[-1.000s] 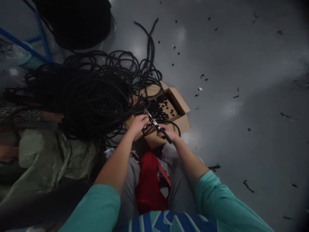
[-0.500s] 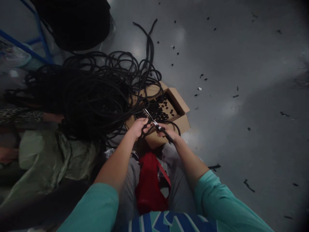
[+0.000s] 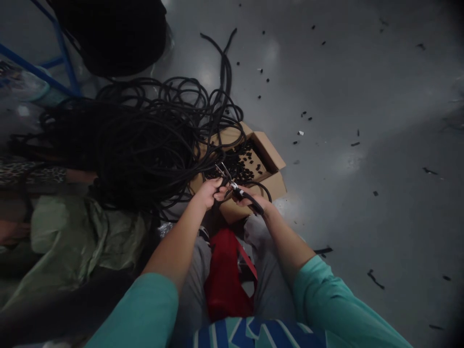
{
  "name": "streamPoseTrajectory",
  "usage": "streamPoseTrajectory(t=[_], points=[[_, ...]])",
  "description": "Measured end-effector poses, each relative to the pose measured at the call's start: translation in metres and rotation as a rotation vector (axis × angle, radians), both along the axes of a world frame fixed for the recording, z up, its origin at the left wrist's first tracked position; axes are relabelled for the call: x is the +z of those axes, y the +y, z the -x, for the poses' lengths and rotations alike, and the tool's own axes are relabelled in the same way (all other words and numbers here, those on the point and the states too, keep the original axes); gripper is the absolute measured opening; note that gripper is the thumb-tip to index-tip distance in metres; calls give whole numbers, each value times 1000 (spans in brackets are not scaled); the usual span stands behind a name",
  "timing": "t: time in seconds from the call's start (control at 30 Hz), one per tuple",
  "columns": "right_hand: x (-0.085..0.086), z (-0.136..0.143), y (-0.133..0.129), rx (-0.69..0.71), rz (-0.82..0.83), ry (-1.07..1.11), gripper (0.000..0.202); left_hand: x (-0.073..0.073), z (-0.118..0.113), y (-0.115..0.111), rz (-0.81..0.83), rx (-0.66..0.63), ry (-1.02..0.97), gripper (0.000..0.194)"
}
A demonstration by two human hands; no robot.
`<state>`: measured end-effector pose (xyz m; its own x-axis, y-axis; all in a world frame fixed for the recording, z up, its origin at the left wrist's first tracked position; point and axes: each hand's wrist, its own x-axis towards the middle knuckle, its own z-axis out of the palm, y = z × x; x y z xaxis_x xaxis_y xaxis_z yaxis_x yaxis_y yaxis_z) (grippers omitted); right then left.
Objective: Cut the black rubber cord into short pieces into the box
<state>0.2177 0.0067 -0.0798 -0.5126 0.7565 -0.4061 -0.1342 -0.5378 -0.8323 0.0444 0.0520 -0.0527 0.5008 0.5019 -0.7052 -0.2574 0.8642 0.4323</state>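
My right hand is closed around the black handles of a pair of scissors, whose metal blades point up and to the left, spread apart. Close beside the blades, my left hand is closed on black cord, its fingers partly covering it. Both hands are over the near side of an open cardboard box. Many short black cut pieces lie inside it. A large tangled pile of black cord spreads to the left of the box, and some strands cross its rim.
A red stool-like object is between my legs. At the left sits another person with green cloth over the lap. A big black bundle and a blue metal frame stand at upper left. Black scraps dot the grey floor.
The scissors' blades have opened from closed together to apart. Both hands stay in nearly the same place, the left still on the cord.
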Motion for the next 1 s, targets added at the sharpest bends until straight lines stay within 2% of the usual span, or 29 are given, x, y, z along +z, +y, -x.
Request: streamPoseTrajectory(t=[0.27, 0.57, 0.77, 0.9, 1.0], points=[[6, -3, 3, 11, -11, -94, 53, 2, 5, 4, -6, 37, -9, 24], [-4, 3, 0, -31, 53, -136, 48, 1, 3, 3, 5, 60, -12, 23], [-3, 12, -7, -96, 195, -204, 47, -7, -2, -1, 25, 102, 103, 21], [-4, 9, -8, -103, 251, -242, 51, -12, -2, -2, -65, 134, 198, 18], [-4, -2, -6, -78, 214, -207, 54, -11, -3, 0, -132, 169, 254, 12]])
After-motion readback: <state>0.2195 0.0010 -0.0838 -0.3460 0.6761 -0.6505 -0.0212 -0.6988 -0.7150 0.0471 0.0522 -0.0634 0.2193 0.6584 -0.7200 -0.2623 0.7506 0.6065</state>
